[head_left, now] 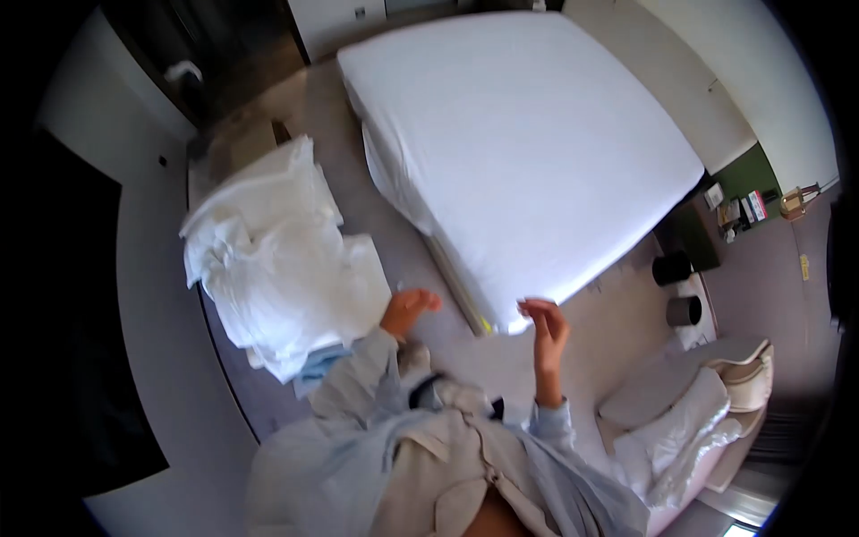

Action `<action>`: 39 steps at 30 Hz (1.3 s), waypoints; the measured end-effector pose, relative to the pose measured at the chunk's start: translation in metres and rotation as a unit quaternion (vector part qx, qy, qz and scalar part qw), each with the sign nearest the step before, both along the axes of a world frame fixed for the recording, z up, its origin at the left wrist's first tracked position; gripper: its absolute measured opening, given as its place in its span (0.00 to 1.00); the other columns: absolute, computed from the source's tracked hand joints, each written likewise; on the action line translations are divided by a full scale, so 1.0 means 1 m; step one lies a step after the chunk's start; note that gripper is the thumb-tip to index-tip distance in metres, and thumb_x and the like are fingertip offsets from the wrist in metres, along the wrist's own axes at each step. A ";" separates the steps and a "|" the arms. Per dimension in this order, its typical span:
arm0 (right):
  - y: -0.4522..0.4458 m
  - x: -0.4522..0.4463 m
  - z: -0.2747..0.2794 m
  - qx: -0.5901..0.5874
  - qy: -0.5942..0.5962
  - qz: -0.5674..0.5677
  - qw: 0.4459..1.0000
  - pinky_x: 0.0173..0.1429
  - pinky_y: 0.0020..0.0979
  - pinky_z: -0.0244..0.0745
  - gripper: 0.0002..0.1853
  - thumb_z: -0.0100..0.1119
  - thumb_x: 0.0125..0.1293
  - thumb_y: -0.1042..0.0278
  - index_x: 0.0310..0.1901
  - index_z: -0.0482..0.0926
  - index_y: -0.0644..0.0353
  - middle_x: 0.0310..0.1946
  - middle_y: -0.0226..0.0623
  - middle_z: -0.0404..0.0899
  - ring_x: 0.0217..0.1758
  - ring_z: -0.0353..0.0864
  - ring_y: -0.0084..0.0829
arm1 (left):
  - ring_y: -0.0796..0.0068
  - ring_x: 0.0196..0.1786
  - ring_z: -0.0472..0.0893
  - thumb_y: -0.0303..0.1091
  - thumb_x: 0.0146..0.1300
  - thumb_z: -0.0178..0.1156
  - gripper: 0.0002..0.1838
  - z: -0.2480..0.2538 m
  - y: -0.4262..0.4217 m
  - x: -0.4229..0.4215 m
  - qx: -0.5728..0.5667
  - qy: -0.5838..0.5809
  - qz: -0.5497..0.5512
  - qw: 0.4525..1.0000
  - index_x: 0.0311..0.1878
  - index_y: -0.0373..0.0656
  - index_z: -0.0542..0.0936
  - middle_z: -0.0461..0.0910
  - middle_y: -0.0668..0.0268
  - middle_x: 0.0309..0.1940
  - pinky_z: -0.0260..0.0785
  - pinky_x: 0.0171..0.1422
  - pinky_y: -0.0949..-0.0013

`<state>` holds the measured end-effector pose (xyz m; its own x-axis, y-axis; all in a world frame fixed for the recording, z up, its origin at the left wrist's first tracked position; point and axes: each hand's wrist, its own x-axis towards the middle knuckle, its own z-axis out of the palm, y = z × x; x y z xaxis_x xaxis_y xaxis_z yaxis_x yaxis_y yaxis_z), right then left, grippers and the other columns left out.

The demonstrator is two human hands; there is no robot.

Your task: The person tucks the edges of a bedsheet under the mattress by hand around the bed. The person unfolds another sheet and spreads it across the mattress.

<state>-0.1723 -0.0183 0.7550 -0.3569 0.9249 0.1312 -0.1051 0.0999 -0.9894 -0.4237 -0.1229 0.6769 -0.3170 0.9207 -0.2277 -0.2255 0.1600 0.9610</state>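
Observation:
My left hand (410, 311) is held out in front of me with its fingers loosely bent and nothing visible in it. It is between the pile of white bedding (277, 255) on the floor and the near corner of the bed. My right hand (548, 329) is raised by that corner, its fingers bent but apart; I see nothing in it. The bed's mattress (528, 152) is covered with a smooth white sheet that hangs down its left side. At the near corner, the bed base (456, 286) shows with a small yellow patch.
At the lower right stands an armchair (756, 385) with white pillows on it. Two dark bins (684, 311) stand by the right wall, below a green bedside surface (747, 174) holding small items. A large black screen (76, 322) is on the left wall.

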 end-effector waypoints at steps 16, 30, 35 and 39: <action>0.153 -0.119 -0.054 -0.162 0.033 -0.175 0.971 0.37 0.23 0.72 0.07 0.49 0.64 0.69 0.38 0.76 0.59 0.36 0.37 0.80 0.30 0.76 0.22 | 0.73 0.41 0.81 0.36 0.65 0.50 0.13 -0.053 0.025 -0.163 -0.121 -0.111 0.151 0.975 0.48 0.41 0.75 0.81 0.61 0.41 0.71 0.46 0.74; 0.347 -0.350 -0.047 -0.357 0.207 0.001 0.911 0.42 0.26 0.69 0.11 0.48 0.64 0.63 0.45 0.72 0.55 0.40 0.32 0.75 0.35 0.70 0.24 | 0.88 0.19 0.67 0.35 0.65 0.53 0.09 -0.016 0.153 -0.353 -0.048 -0.020 0.264 0.963 0.42 0.42 0.78 0.71 0.73 0.20 0.56 0.21 0.83; 0.361 -0.418 -0.075 -0.411 0.178 -0.042 0.893 0.40 0.26 0.68 0.12 0.49 0.62 0.64 0.46 0.71 0.56 0.41 0.33 0.73 0.33 0.69 0.24 | 0.90 0.13 0.54 0.33 0.64 0.53 0.07 -0.046 0.176 -0.458 -0.176 0.085 0.333 0.922 0.38 0.46 0.80 0.60 0.79 0.12 0.43 0.14 0.79; 0.379 -0.464 -0.119 -0.442 0.144 -0.145 0.873 0.37 0.26 0.70 0.12 0.51 0.62 0.65 0.47 0.73 0.54 0.40 0.29 0.76 0.33 0.71 0.23 | 0.89 0.11 0.54 0.36 0.63 0.54 0.07 -0.041 0.240 -0.552 -0.138 -0.016 0.322 0.937 0.36 0.48 0.80 0.59 0.78 0.10 0.43 0.12 0.78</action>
